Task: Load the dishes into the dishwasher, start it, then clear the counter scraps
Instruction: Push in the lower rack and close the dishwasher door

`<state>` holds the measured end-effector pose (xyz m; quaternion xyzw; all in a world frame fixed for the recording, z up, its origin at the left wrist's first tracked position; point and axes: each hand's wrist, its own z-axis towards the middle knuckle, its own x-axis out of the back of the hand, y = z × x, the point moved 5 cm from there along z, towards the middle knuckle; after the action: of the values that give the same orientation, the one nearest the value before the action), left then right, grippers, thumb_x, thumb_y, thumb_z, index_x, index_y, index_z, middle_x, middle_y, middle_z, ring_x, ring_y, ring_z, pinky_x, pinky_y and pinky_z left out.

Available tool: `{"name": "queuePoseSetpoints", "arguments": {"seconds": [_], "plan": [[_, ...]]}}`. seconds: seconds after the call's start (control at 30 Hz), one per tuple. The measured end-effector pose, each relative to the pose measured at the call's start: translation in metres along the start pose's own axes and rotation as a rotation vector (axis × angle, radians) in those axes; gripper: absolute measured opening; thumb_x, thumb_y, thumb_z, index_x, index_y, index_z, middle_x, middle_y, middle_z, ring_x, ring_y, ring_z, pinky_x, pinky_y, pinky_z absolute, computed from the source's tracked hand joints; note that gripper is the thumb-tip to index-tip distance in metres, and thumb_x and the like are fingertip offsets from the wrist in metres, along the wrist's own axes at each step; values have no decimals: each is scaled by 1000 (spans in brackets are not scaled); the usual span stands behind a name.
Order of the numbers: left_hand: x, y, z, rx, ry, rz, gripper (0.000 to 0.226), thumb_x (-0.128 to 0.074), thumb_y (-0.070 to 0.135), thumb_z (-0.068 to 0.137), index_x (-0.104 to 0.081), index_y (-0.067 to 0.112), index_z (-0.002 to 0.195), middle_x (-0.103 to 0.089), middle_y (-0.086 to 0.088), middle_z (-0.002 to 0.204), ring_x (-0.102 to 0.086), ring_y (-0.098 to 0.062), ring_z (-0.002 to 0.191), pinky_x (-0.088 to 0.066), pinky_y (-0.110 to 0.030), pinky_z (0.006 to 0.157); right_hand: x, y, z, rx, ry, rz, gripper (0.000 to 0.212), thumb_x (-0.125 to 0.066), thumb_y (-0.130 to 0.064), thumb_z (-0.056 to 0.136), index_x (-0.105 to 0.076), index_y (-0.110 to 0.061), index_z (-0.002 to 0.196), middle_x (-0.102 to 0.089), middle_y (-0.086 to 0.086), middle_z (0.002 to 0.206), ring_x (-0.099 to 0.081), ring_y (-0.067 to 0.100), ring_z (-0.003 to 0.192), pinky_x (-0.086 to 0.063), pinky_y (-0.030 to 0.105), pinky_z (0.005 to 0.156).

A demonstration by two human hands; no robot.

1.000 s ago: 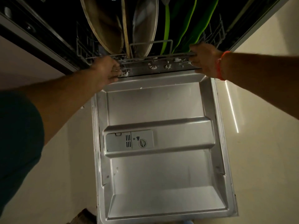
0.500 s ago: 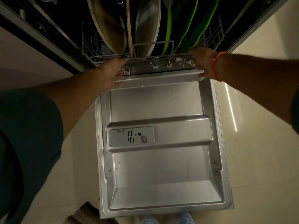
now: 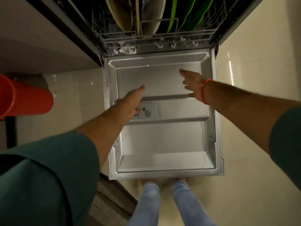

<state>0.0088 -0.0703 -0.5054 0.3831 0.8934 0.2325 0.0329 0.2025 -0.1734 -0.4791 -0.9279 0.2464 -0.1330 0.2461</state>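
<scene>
1. The dishwasher door lies folded down flat across the middle of the frame.
2. The lower rack sits inside the machine at the top centre, holding upright plates and green dishes.
3. The left hand hovers centre-left over the detergent dispenser, fingers straight, holding nothing.
4. The right hand hangs centre-right above the door, fingers spread, grasping nothing.
5. An orange wristband circles the right wrist.
6. A red cylinder shows at the left edge.
</scene>
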Motion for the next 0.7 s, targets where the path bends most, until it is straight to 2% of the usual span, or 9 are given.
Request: {"name": "queuePoseSetpoints", "arguments": {"seconds": [0.07, 0.13, 0.23, 0.4, 0.5, 0.6, 0.63, 0.7], "plan": [[-2, -34, -18, 65, 17, -66, 57, -55, 55, 98, -50, 17, 141, -53, -8, 142, -54, -24, 126, -49, -45, 102, -6, 30, -9, -92, -58, -65, 64, -37, -54, 104, -28, -21, 158, -28, 2, 164, -29, 25, 149, -29, 41, 116], [-3, -62, -39, 94, 23, -126, 58, -56, 53, 98, -48, 20, 145, -51, -5, 147, -52, -23, 130, -47, -46, 106, -10, 57, -26, -157, -81, -79, 68, -37, -61, 101, -27, -25, 158, -27, -1, 164, -29, 23, 149, -31, 41, 113], [-6, -101, -77, 103, 8, -216, 62, -52, 49, 101, -37, 22, 155, -42, -7, 156, -46, -25, 138, -42, -48, 113, -15, 95, -59, -145, -107, -11, 62, -37, -54, 104, -31, -21, 157, -31, 2, 162, -31, 23, 148, -30, 43, 116], [-10, -181, -129, 184, 21, -315, 63, -45, 51, 104, -35, 17, 156, -40, -8, 158, -46, -25, 139, -40, -46, 113, -19, 187, -112, -253, -93, 97, 53, -40, -51, 105, -51, -16, 142, -55, 11, 144, -48, 27, 135, -35, 48, 114], [-11, -233, -151, 258, 41, -367, 62, -44, 50, 104, -36, 16, 155, -41, -5, 158, -46, -25, 139, -42, -43, 105, -20, 247, -137, -325, -58, 199, 56, -38, -52, 105, -49, -15, 145, -54, 11, 145, -46, 28, 138, -35, 48, 115], [-8, -274, -167, 286, 51, -411, 60, -44, 50, 104, -40, 15, 153, -47, -5, 153, -49, -25, 136, -49, -35, 86, -25, 290, -157, -374, -26, 293, 56, -37, -54, 104, -49, -16, 144, -55, 10, 145, -48, 27, 137, -36, 45, 112], [-7, -287, -170, 291, 51, -419, 60, -44, 51, 104, -41, 15, 152, -48, -6, 152, -51, -25, 135, -50, -34, 86, -27, 303, -164, -389, -17, 315, 56, -37, -53, 105, -50, -16, 144, -56, 11, 144, -48, 27, 136, -36, 45, 113], [-7, -313, -171, 300, 44, -426, 61, -44, 52, 103, -42, 15, 152, -49, -6, 151, -52, -24, 133, -48, -38, 96, -31, 327, -172, -414, 9, 345, 56, -37, -52, 105, -50, -15, 144, -56, 11, 143, -48, 27, 135, -35, 45, 115]]}}
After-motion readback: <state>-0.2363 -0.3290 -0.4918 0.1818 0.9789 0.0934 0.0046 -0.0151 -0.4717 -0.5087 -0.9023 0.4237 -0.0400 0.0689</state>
